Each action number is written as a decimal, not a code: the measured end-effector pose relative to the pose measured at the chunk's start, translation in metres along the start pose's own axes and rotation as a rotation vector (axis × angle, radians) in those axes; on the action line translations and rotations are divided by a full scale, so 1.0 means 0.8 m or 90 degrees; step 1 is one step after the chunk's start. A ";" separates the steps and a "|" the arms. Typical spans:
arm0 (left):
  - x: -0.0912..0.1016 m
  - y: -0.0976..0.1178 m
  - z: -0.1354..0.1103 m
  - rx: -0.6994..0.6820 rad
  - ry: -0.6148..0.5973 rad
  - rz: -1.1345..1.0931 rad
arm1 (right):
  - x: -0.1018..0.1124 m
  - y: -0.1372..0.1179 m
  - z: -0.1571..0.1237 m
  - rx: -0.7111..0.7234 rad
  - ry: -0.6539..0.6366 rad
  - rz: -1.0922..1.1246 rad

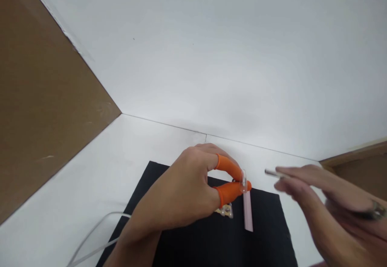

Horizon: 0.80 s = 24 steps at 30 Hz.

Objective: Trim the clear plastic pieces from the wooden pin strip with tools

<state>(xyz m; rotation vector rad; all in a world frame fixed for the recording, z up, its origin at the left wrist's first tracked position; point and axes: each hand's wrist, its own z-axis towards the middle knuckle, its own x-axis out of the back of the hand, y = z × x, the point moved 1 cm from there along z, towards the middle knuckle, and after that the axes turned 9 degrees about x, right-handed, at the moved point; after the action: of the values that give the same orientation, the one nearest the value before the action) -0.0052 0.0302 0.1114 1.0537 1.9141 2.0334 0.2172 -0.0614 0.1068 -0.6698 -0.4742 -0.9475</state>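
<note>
clear piece (243,182) is being pinched between the fingers of the left hand (187,186), whose two grasping tips are being wrapped by orange covers (227,165), and it is being held near the far edge of a black mat (205,243). a thin metal tool (273,173) is being gripped between the fingers of the right hand (317,194), its tip being pointed toward the clear piece and held apart from it. a pink strip (248,212) is being seen on the black mat, near a small gold and clear item (226,210) that is being partly hidden by the left hand
</note>
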 end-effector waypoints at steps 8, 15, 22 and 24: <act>0.001 -0.002 -0.003 0.009 0.002 0.010 | 0.014 0.013 -0.001 0.170 -0.185 0.184; 0.001 0.001 -0.001 0.005 0.003 0.016 | 0.004 0.019 -0.021 -0.028 0.021 0.026; 0.000 0.002 -0.002 0.024 -0.004 0.012 | 0.001 0.015 -0.002 -0.026 -0.012 -0.081; 0.000 0.003 -0.002 0.026 -0.003 0.005 | 0.004 0.019 -0.004 -0.026 -0.018 -0.083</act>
<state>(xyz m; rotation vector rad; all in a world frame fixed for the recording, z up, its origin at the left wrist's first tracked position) -0.0052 0.0286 0.1135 1.0746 1.9608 2.0025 0.2319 -0.0592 0.1019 -0.6967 -0.5286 -1.0745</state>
